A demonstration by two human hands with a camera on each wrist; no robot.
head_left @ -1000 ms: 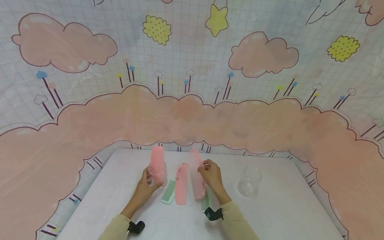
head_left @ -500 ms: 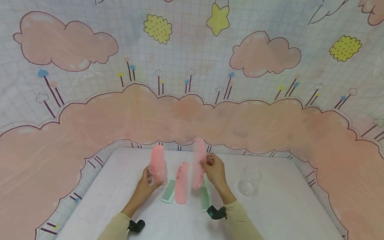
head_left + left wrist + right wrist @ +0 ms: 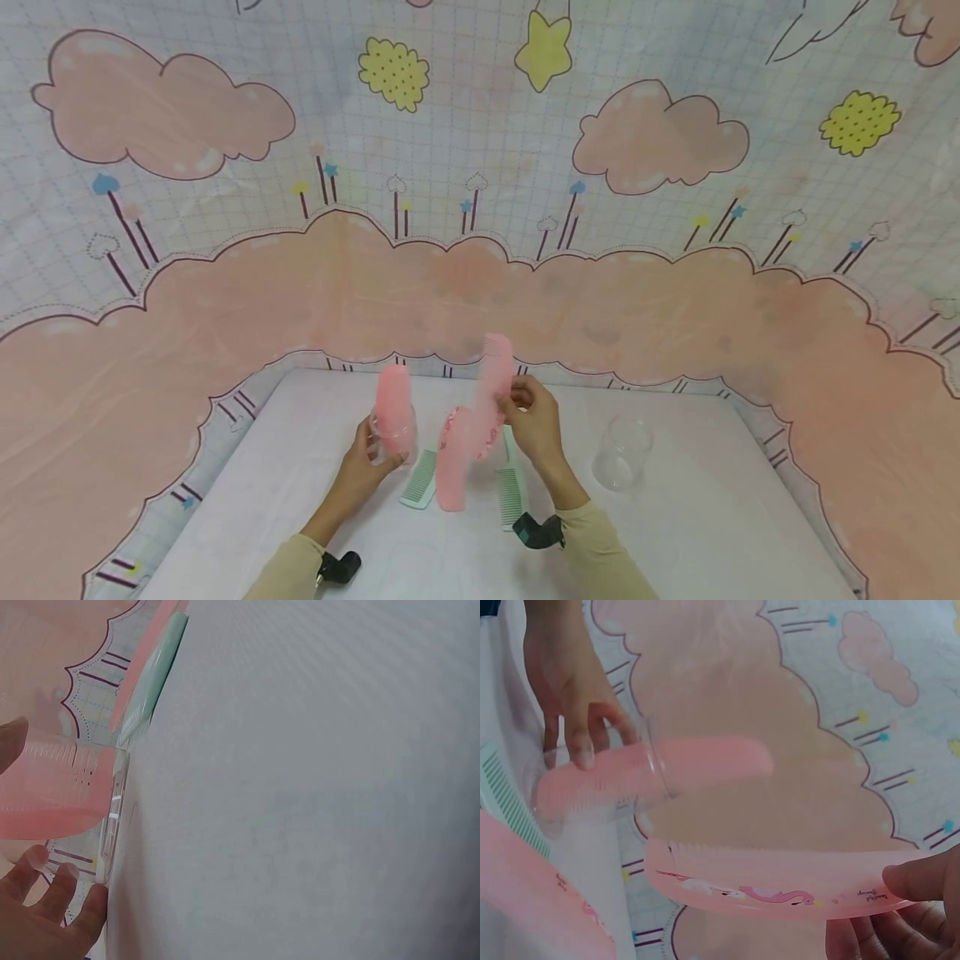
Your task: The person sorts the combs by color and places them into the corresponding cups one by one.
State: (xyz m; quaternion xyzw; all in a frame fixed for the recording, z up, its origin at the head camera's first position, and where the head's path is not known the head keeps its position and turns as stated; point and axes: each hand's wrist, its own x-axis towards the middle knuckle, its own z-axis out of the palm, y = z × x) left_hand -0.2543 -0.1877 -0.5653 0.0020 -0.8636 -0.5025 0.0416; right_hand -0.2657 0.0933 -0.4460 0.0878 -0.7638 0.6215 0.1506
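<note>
My left hand (image 3: pixel 366 462) grips a clear plastic cup (image 3: pixel 652 795) low on its sides, thumb and fingers on opposite sides. A pink comb (image 3: pixel 393 392) stands in that cup, its upper part above the rim. With thumb and fingers, my right hand (image 3: pixel 537 425) pinches another pink comb (image 3: pixel 495 371), raised off the table and printed with a flamingo-like picture. Its lower end overlaps, in the head view, a third pink comb (image 3: pixel 451 483) lying between the hands. In the right wrist view, the raised comb is apart from the cup.
Two mint-green combs lie near the pink one: a left comb (image 3: pixel 419 479) and a right comb (image 3: pixel 512 497). A second clear cup (image 3: pixel 621 467) stands to the right on the white table (image 3: pixel 697 517). A cloud-patterned cloth (image 3: pixel 420 300) hangs behind.
My right hand has lifted the pink comb from above the right green comb, tilting its lower end leftward. More of that green comb shows. The left hand and its cup stay put.
</note>
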